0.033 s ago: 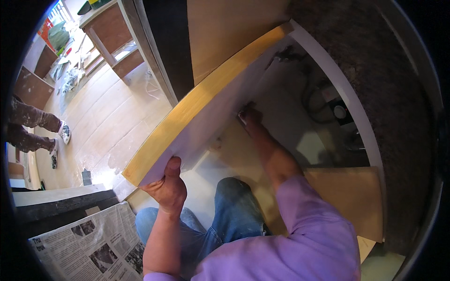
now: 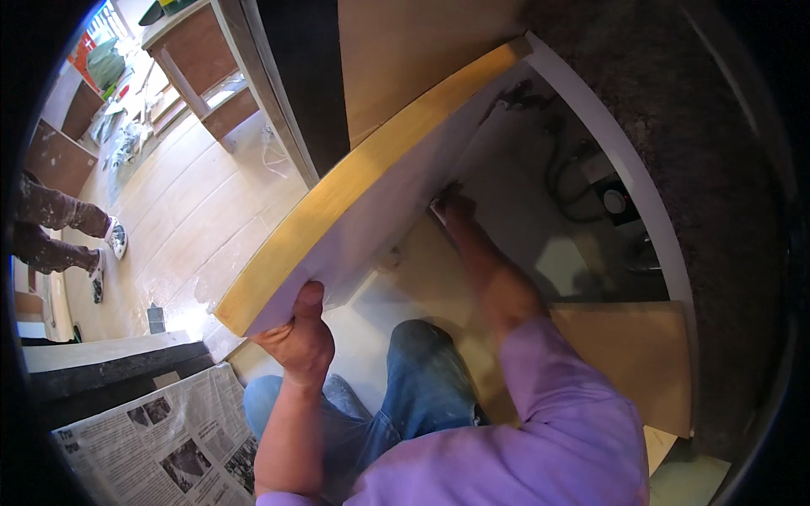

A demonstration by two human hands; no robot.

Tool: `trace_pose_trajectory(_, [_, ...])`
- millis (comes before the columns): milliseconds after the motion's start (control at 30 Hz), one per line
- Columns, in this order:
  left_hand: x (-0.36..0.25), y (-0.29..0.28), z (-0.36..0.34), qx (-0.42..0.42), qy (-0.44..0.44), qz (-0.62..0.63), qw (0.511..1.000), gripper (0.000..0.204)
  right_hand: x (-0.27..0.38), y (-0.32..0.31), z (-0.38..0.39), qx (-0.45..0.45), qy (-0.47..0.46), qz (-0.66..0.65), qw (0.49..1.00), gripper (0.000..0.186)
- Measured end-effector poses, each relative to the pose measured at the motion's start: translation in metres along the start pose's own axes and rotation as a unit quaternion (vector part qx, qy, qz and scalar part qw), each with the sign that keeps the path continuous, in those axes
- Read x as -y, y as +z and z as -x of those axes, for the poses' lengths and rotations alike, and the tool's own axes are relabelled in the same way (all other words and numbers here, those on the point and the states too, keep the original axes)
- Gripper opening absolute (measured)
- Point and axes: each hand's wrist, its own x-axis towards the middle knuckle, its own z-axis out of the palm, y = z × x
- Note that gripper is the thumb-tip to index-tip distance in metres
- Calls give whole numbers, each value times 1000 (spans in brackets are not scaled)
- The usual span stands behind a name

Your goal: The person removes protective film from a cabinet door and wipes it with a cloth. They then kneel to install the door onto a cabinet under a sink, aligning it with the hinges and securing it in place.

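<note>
At the left of the frame, a co-worker's legs and the pale floor look the same as a moment ago, as does the newspaper at the lower left. The change is in the panel, which slants across the middle from lower left to upper centre: its lower end, with the yellow edge, has shifted slightly left. The shift is small, and I judge that the panel is being steadied or eased rather than carried away.

At lower centre-left, the left hand has a closed grip on the panel's lower end, thumb pressed on the greyish face and fingers curled beneath.

Near the centre, the right hand reaches to the panel's inner side. It looks bent, with a small light patch beside it, but shadow hides the fingers; I cannot tell how far its grip is closed or whether it holds anything.

Right of that, in the dark recess, are a hose and a box with a round knob. A pale curved strip borders them, above a brown board at the lower right.
</note>
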Motion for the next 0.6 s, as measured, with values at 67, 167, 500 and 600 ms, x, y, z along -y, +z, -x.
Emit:
trace_pose_trajectory(67, [-6, -2, -3, 19, -10, 8, 1000, 19, -2, -2, 0, 14, 22, -172, 985, 28])
trace_pose_trajectory(167, [-2, 4, 2, -45, -8, -10, 999, 20, 1, -6, 2, 43, 81, -418, 904, 30])
trace_pose_trajectory(500, [0, 0, -5, -19, -6, -6, 1000, 23, 54, -37, 53, 3, 215, -635, 742, 24])
trace_pose_trajectory(600, [-3, 0, -5, -11, -7, -13, 1000, 21, 45, -38, 60, -55, 202, -634, 744, 24])
